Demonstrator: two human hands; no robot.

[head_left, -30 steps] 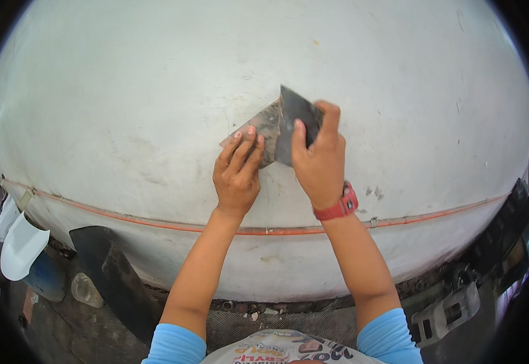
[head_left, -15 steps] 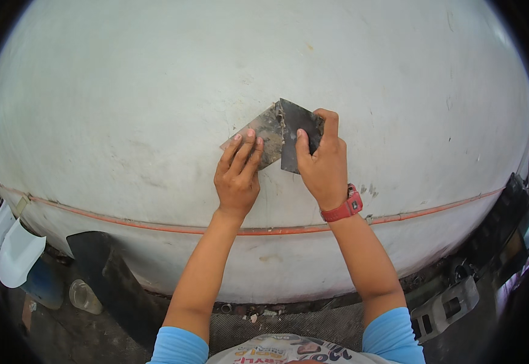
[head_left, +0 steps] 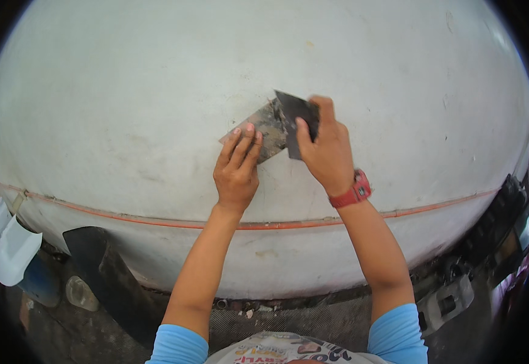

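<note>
White wall [head_left: 185, 73] fills most of the view, marked with smudges, scratches and faint yellowish stains. Thin orange-red strip [head_left: 288, 225] runs across its lower part. Light is pale and diffuse, with a brighter sheen at upper right. Floor [head_left: 64, 333] dark, dirty; debris [head_left: 250, 313] lies along the wall's foot. Left: dark curved panel [head_left: 106, 273], white curved piece [head_left: 16, 255]. Right: grey slotted part [head_left: 449, 310].

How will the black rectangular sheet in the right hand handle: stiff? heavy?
Probably fairly stiff: the black rectangular sheet juts beyond the right hand without visible droop. Likely light for its size: it looks thin, pinched by thumb and fingers.
</note>
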